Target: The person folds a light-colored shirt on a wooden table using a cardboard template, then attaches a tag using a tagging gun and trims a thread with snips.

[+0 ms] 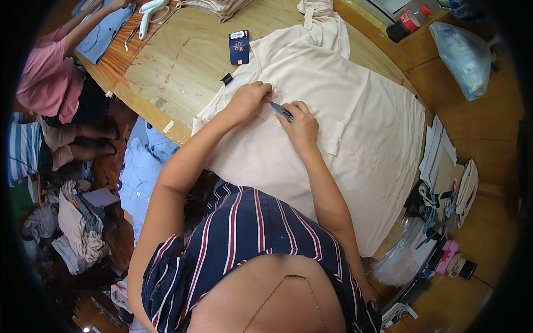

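Observation:
A cream garment (366, 122) lies spread over the wooden table in front of me. My left hand (251, 101) is closed, its fingertips pinching a bit of the fabric near the garment's upper left part. In my right hand (302, 129) is a pair of small dark thread snips (282, 112), their tip pointing at the left fingertips and almost touching them. Whether a thread lies between the blades is too small to tell. A navy hang tag (239, 48) rests on the table by the garment's edge, with a small black label (226, 79) just below it.
At the far left, a person in a pink top (53, 83) handles folded blue cloth (105, 33). Near them lies a white-handled tool (149, 16). A red-capped bottle (408, 23) and a plastic bag (463, 61) are at the far right. Blue shirts (141, 172) hang by the table's left edge.

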